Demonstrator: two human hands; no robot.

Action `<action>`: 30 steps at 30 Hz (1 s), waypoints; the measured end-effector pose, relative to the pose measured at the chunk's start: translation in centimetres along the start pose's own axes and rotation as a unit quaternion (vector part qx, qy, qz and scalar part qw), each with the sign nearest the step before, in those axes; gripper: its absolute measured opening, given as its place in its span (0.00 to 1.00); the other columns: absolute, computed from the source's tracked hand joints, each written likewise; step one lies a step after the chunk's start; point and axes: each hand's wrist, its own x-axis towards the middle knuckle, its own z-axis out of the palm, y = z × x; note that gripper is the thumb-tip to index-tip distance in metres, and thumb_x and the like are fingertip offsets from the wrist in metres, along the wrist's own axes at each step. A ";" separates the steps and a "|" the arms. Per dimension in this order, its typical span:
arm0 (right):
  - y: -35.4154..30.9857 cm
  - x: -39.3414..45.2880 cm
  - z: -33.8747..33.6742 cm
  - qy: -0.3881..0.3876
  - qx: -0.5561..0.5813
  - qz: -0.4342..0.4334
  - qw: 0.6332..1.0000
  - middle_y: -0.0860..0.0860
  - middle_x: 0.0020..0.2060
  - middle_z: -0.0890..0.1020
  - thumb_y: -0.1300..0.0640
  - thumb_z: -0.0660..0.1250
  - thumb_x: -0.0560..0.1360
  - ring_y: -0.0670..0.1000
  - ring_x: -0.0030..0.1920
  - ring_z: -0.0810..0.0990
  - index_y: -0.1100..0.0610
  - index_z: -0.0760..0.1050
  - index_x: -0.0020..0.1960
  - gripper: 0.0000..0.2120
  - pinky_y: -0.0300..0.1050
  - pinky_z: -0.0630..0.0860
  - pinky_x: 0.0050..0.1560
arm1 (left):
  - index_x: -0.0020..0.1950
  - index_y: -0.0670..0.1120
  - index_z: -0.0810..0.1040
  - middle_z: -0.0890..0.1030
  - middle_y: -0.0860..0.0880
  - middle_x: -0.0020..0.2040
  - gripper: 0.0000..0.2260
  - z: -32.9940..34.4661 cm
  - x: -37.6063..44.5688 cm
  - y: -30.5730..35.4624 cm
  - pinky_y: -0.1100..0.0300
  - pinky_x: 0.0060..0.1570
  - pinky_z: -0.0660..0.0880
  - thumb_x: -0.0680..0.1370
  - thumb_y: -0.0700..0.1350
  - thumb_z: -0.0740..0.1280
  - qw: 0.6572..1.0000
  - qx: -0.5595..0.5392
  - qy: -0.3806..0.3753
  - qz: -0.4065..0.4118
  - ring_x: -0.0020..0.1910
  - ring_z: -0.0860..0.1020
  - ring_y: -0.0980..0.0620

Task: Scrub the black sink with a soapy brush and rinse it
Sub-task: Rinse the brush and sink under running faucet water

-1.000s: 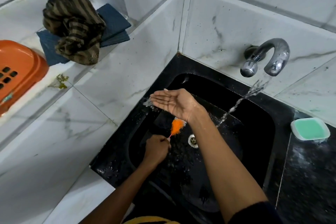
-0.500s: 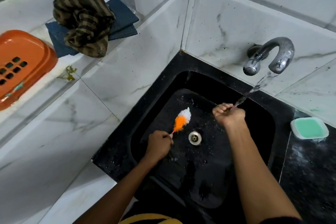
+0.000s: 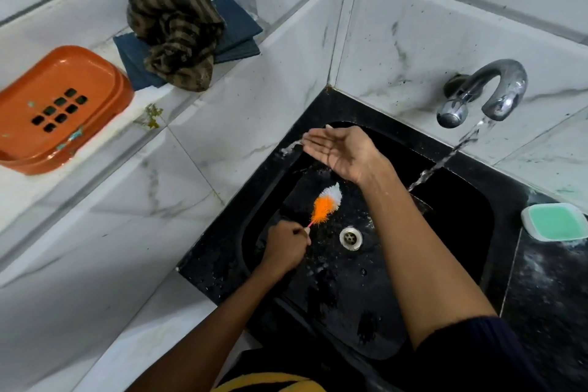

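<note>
The brush (image 3: 327,204) is down in the black sink (image 3: 496,232), a little up and left of the drain (image 3: 350,238). Its fluffy head is orange near the handle and white at the tip. The bristles look soft and bendy, so they will likely squash flat when pushed on the sink floor. The brush looks very light. Its handle is thin and pink, and it is probably wet and soapy, so it could slip or spin in the fingers. The best place to hold it seems to be low on the thin handle, with the fingers wrapped tight.

That is where the left hand (image 3: 288,247) has it. The left hand is curled into a fist around the handle, and only a short bit of pink shows between the fist and the bristles. The left arm comes up from the bottom of the picture, and the hand sits low inside the sink, with the brush pointing up and to the right.

The right hand (image 3: 342,151) holds nothing. It is spread open and flat, palm up, a little cupped, over the far left part of the sink. Water (image 3: 290,147) flies off its fingertips toward the wet rim. The right arm reaches across above the drain.

The tap (image 3: 486,91) is on, and its stream falls into the sink behind the right arm.
</note>
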 end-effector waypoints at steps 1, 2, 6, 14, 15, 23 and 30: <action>0.1 -0.1 -0.3 0.009 0.002 0.000 1.000 0.66 0.57 0.80 0.62 0.55 0.81 0.62 0.60 0.79 0.72 0.74 0.61 0.17 0.54 0.75 0.63 | 0.31 0.44 0.80 0.80 0.47 0.29 0.17 -0.1 0.0 0.0 0.52 0.36 0.79 0.80 0.44 0.66 1.000 -0.001 0.003 0.002 0.30 0.79 0.47; 0.2 -0.2 -1.0 0.024 0.008 -0.002 1.000 0.66 0.56 0.80 0.61 0.55 0.81 0.62 0.58 0.80 0.72 0.75 0.60 0.17 0.52 0.77 0.61 | 0.31 0.44 0.80 0.80 0.46 0.29 0.17 -0.2 0.0 -0.1 0.52 0.36 0.79 0.80 0.44 0.66 1.000 -0.003 0.005 0.002 0.30 0.79 0.46; 0.2 -1.0 -5.6 0.144 0.127 -0.036 0.981 0.61 0.42 0.84 0.60 0.55 0.80 0.56 0.45 0.83 0.67 0.79 0.48 0.15 0.45 0.79 0.46 | 0.32 0.43 0.80 0.80 0.47 0.29 0.17 -0.6 0.3 -0.4 0.56 0.33 0.77 0.80 0.44 0.66 1.000 0.009 0.011 0.011 0.28 0.77 0.50; -0.3 -2.8 -13.6 0.189 0.322 -0.106 0.922 0.49 0.22 0.65 0.61 0.49 0.76 0.47 0.22 0.60 0.54 0.61 0.32 0.14 0.39 0.53 0.29 | 0.33 0.45 0.81 0.80 0.48 0.29 0.15 -2.0 2.3 1.9 0.58 0.35 0.76 0.80 0.43 0.66 0.997 0.058 0.001 0.058 0.29 0.78 0.52; -0.6 -3.0 -13.6 0.185 0.325 -0.114 0.921 0.49 0.22 0.65 0.62 0.49 0.75 0.47 0.23 0.60 0.54 0.61 0.32 0.14 0.39 0.53 0.29 | 0.33 0.46 0.81 0.80 0.48 0.29 0.15 -2.3 2.7 2.5 0.58 0.34 0.75 0.80 0.43 0.66 0.995 0.067 -0.001 0.069 0.29 0.77 0.52; 2.5 -2.3 -11.9 0.225 0.223 -0.075 0.946 0.49 0.24 0.65 0.63 0.49 0.74 0.48 0.23 0.62 0.53 0.61 0.32 0.13 0.35 0.57 0.25 | 0.36 0.39 0.83 0.83 0.43 0.33 0.13 -4.6 5.3 7.6 0.52 0.36 0.80 0.78 0.40 0.66 0.977 0.175 -0.017 0.124 0.31 0.81 0.46; 12.7 -2.1 -4.3 0.056 -0.020 0.049 0.997 0.65 0.55 0.81 0.66 0.52 0.80 0.59 0.52 0.81 0.71 0.74 0.60 0.16 0.49 0.80 0.52 | 0.39 0.34 0.81 0.83 0.37 0.35 0.12 -6.0 6.1 8.9 0.44 0.38 0.81 0.77 0.39 0.65 0.954 0.255 -0.013 0.161 0.34 0.83 0.40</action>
